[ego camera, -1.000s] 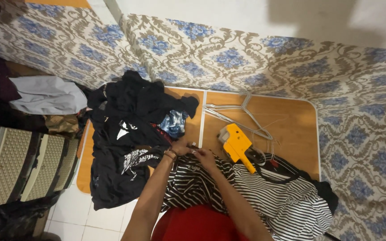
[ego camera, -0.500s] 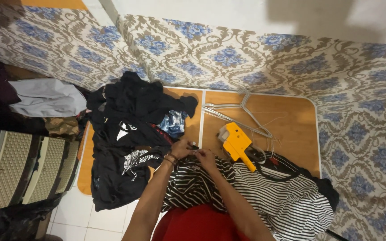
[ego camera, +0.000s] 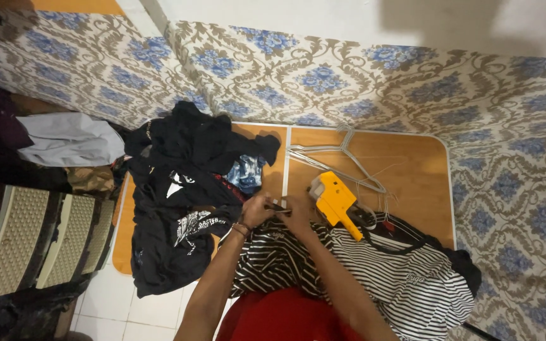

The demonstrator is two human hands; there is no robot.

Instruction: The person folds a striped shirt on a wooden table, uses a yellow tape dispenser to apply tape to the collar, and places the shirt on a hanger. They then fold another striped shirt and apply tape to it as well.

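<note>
Your left hand (ego camera: 255,211) and right hand (ego camera: 297,213) meet at the near edge of the counter (ego camera: 412,164), both pinched together on a small dark item (ego camera: 278,206) right at the top edge of the black-and-white striped shirt (ego camera: 349,265). What that item is, the view is too small to tell. The shirt lies across the counter's near edge and over your lap.

Keep the 2 hands close, as they are, so the fabric between them stays taut and flat; slack cloth here will likely bunch under your fingers. Hold only 1 layer of the stripes if you can, since the shirt is folded over itself below your wrists.

The orange tagging gun (ego camera: 336,202) lies just beside your right hand, touching the shirt, so it is an easy reach without letting go with the left. Watch the wire hangers (ego camera: 342,158) behind it: they overlap loosely and could snag a sleeve. The heap of black clothes (ego camera: 184,196) sits to your left, apart from the shirt.
</note>
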